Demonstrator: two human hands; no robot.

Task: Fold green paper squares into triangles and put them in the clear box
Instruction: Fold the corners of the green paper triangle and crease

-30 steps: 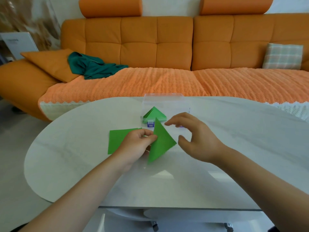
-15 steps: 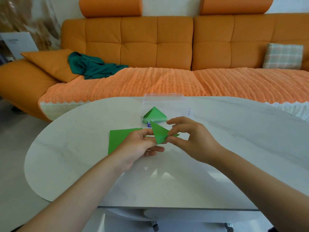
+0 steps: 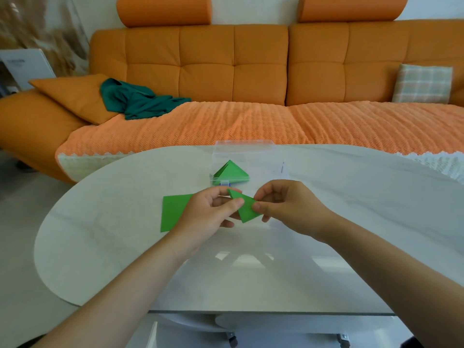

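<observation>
Both hands hold a small folded green paper triangle [image 3: 246,208] just above the table. My left hand [image 3: 211,212] pinches its left side between thumb and fingers. My right hand [image 3: 288,207] pinches its right corner. Flat green paper squares [image 3: 174,212] lie on the table, partly hidden under my left hand. Behind the hands stands the clear box [image 3: 244,150], open at the top, with folded green triangles [image 3: 231,173] inside near its front left.
The white oval table [image 3: 100,234] has its near edge at the bottom. Behind it is an orange sofa [image 3: 226,71] with a teal cloth [image 3: 140,100] and a checked cushion [image 3: 423,82].
A second ago my left hand alone held a larger triangle upright. My right hand has come in and taken hold, and the paper is now folded smaller between both hands.
</observation>
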